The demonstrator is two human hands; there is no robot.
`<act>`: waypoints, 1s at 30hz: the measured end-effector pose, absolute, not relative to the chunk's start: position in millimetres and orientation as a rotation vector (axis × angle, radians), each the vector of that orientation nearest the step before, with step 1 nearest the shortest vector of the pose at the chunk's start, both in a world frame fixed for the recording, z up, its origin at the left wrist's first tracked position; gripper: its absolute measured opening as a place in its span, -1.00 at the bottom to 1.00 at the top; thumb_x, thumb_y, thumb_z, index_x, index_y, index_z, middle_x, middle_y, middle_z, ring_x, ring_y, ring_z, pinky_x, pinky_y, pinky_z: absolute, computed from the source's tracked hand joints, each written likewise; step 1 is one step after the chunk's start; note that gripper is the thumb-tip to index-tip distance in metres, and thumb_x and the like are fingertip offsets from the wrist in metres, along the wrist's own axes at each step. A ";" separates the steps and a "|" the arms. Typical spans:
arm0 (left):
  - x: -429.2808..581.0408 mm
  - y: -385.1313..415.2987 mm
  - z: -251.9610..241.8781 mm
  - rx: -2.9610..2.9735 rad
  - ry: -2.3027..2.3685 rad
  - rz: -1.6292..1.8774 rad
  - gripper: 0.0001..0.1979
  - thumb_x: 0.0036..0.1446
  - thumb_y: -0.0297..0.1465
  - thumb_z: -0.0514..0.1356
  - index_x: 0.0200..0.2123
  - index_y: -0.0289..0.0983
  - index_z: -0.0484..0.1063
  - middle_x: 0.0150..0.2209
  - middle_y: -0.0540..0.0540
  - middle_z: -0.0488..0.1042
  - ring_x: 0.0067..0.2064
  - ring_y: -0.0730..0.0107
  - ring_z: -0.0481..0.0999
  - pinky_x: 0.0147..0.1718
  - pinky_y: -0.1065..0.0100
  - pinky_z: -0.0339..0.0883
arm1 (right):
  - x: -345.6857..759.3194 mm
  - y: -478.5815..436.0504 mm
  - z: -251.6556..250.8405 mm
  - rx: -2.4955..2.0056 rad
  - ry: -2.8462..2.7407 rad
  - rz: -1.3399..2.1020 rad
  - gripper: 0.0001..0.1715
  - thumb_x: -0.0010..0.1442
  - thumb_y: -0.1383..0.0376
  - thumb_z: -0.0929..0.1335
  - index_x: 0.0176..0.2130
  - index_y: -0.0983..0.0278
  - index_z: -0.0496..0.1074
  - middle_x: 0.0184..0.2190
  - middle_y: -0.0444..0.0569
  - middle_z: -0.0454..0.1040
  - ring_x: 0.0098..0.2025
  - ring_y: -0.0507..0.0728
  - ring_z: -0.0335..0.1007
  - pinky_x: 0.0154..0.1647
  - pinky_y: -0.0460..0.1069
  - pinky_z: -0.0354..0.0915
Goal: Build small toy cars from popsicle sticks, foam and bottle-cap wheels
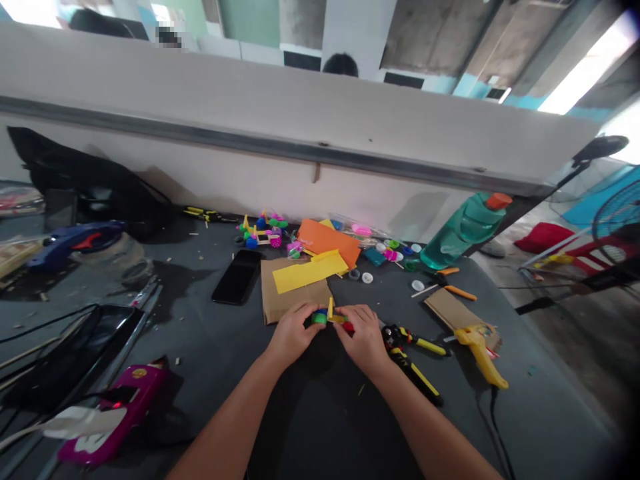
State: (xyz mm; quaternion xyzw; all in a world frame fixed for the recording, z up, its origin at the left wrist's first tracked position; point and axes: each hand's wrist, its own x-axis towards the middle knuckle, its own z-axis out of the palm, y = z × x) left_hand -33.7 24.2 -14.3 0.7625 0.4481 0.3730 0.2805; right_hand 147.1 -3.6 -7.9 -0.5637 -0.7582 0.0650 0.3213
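My left hand [291, 331] and my right hand [364, 335] meet over the dark table [320, 413], both closed on one small craft piece [331, 317]. The piece has a green cap, yellow sticks and a red cap. My left fingers pinch the green-cap end; my right fingers grip the red-cap end. It sits just at the near edge of a brown cardboard sheet [293, 293] with a yellow paper strip [310, 272] lying on it.
A black phone [237, 277] lies left of the cardboard. Yellow-black pliers [413, 360] and a yellow glue gun [483, 347] lie to the right. Orange paper [327, 241], bottle caps, a teal bottle [463, 230], a blue glue gun [75, 241] and a pink device [117, 413] surround them.
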 end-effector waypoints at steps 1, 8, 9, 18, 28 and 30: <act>-34.3 24.2 -13.6 2.046 1.194 1.019 -0.70 0.02 -0.42 0.21 -0.11 -0.18 0.39 -0.16 -0.07 0.46 -0.10 0.28 0.43 -0.11 0.28 0.33 | 147.1 -3.9 -5.4 -1.487 -2.006 0.159 -0.79 0.12 0.32 0.33 -0.18 0.24 0.39 -0.21 -0.01 0.48 -0.12 0.19 0.29 -0.10 0.07 0.14; -38.8 27.8 -18.0 2.160 1.360 1.009 -0.54 0.12 -0.32 0.13 0.11 -0.18 0.20 0.00 -0.14 0.40 0.03 0.21 0.36 0.00 0.17 0.26 | 151.0 11.6 6.2 -1.471 -2.117 0.145 -0.91 0.10 0.34 0.32 -0.32 0.26 0.42 -0.33 -0.01 0.48 -0.21 0.17 0.31 -0.15 0.03 0.21; -39.7 28.7 -20.1 2.191 1.455 0.999 -0.51 0.13 -0.30 0.11 0.14 -0.22 0.16 0.03 -0.18 0.38 0.06 0.16 0.33 0.03 0.12 0.21 | 152.8 17.4 8.2 -1.472 -2.114 0.136 -0.91 0.09 0.34 0.32 -0.33 0.26 0.42 -0.34 -0.01 0.48 -0.22 0.17 0.31 -0.16 0.03 0.22; -37.2 20.0 -22.1 2.416 1.738 0.825 -0.59 0.14 -0.30 0.07 0.02 -0.39 0.31 0.08 -0.35 0.33 0.13 -0.02 0.23 0.09 -0.06 0.03 | 149.5 88.8 38.3 -1.575 -1.963 0.185 -0.83 0.05 0.25 0.33 -0.33 0.26 0.47 -0.31 0.00 0.52 -0.22 0.18 0.39 -0.20 0.02 0.27; -24.0 14.8 -12.0 2.398 1.599 0.842 -0.78 0.14 -0.48 0.03 -0.48 -0.29 0.42 -0.44 -0.14 0.46 -0.32 0.26 0.38 -0.25 0.19 0.27 | 67.4 128.8 29.6 -1.515 -2.099 0.437 -0.81 0.07 0.18 0.35 -0.33 0.23 0.48 -0.40 -0.10 0.54 -0.37 0.09 0.43 -0.40 -0.08 0.25; -23.8 14.9 -9.4 2.440 1.581 0.825 -0.79 0.11 -0.52 0.04 -0.50 -0.30 0.42 -0.48 -0.15 0.45 -0.37 0.26 0.37 -0.30 0.20 0.28 | 51.4 139.7 17.6 -1.526 -2.130 0.435 -0.85 0.06 0.23 0.36 -0.35 0.24 0.49 -0.44 -0.08 0.54 -0.41 0.09 0.42 -0.43 -0.08 0.23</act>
